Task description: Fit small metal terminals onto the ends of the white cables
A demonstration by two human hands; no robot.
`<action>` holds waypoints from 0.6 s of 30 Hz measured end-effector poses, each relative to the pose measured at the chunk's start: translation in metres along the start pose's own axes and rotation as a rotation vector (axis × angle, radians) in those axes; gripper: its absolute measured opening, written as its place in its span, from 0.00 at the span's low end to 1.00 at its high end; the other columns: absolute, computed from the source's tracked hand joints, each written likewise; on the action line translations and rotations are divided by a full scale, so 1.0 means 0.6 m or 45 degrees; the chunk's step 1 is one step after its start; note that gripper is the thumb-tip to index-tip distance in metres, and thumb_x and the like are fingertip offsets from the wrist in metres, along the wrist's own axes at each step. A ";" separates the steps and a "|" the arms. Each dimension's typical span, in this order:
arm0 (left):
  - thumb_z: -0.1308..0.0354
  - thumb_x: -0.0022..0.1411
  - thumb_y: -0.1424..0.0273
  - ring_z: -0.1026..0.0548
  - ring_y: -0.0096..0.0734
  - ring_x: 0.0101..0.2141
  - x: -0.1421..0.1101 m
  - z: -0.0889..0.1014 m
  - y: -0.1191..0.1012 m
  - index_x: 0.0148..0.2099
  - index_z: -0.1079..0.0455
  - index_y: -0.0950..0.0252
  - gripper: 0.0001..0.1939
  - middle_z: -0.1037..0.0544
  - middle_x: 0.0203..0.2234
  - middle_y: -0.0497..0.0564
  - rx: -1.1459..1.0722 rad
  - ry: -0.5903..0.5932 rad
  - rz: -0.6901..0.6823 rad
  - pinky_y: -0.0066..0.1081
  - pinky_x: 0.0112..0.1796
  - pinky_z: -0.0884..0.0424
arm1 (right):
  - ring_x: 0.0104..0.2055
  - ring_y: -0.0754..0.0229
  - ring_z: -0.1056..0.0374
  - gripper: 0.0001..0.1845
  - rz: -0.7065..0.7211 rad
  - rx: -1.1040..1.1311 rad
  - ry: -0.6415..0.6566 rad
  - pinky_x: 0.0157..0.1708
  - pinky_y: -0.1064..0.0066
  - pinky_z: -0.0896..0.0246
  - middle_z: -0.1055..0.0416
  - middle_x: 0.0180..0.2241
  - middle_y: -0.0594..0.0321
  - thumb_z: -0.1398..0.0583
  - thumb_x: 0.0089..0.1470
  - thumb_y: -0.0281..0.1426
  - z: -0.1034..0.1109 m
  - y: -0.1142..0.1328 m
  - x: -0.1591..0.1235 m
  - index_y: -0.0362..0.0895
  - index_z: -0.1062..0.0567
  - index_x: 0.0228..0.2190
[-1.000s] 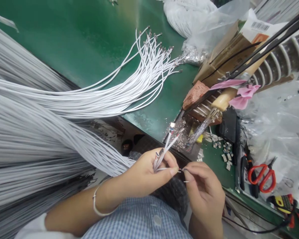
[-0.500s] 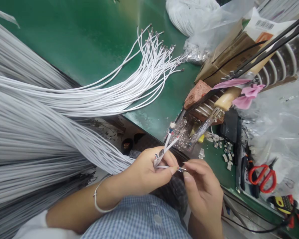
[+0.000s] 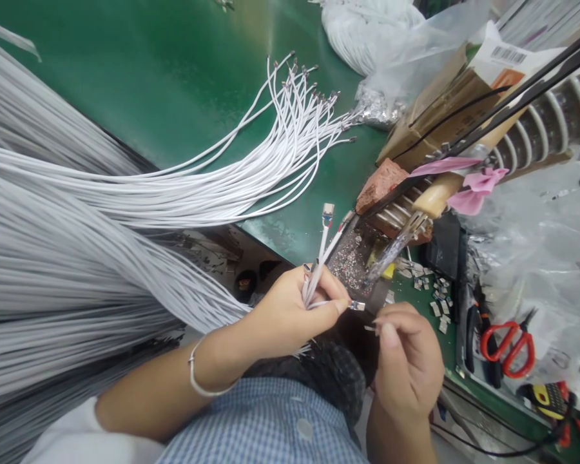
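Table [image 3: 174, 77] space, green, filled the far side of my remote view, with white cables [image 3: 188, 196] lying across it from the left. Nearer, the left hand [image 3: 290, 316] was clamped on several cable ends [image 3: 323, 248] that slanted toward the far side; the right hand [image 3: 406, 361], just apart, had its thumb and fingers pinched together. I judged the step to be work on one cable's tip; the next move seemed to call for a steady left pinch and fine right-hand aim. Between the hands, the metal connector [image 3: 356, 305] pointed right, its long axis running left to right. A pale sliver [image 3: 370, 328], too small to identify, showed at the right fingertips.
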State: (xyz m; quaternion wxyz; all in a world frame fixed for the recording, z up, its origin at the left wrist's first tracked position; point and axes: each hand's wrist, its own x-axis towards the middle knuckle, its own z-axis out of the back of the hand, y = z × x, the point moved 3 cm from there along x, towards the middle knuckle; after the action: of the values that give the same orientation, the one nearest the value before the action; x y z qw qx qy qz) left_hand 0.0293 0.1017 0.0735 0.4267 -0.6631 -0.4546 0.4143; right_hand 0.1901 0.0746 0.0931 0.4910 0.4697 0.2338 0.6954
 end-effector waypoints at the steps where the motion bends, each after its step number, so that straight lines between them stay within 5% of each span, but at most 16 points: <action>1: 0.41 0.55 0.71 0.30 0.30 0.28 0.002 0.001 0.000 0.28 0.33 0.65 0.06 0.28 0.24 0.50 0.003 -0.003 -0.008 0.28 0.27 0.36 | 0.29 0.61 0.38 0.06 0.026 -0.020 -0.029 0.29 0.68 0.43 0.35 0.26 0.65 0.45 0.58 0.26 -0.002 0.001 0.003 0.45 0.29 0.32; 10: 0.41 0.55 0.72 0.29 0.30 0.28 0.013 -0.003 -0.006 0.28 0.31 0.65 0.04 0.26 0.24 0.50 0.034 -0.051 -0.107 0.27 0.27 0.34 | 0.41 0.55 0.30 0.08 0.128 -0.066 -0.069 0.35 0.61 0.31 0.27 0.37 0.59 0.40 0.53 0.21 -0.007 -0.006 0.016 0.46 0.28 0.34; 18: 0.41 0.55 0.71 0.29 0.28 0.26 0.016 -0.007 -0.015 0.27 0.31 0.66 0.05 0.26 0.23 0.49 0.014 -0.075 -0.146 0.26 0.24 0.35 | 0.39 0.56 0.29 0.07 0.141 -0.063 -0.071 0.34 0.61 0.31 0.26 0.36 0.59 0.40 0.54 0.22 -0.007 -0.003 0.019 0.46 0.28 0.33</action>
State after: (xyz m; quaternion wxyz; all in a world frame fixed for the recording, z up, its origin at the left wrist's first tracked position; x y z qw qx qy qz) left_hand 0.0335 0.1121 0.0818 0.4398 -0.6211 -0.5019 0.4109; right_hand 0.1863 0.0859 0.0947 0.4695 0.4889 0.1765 0.7137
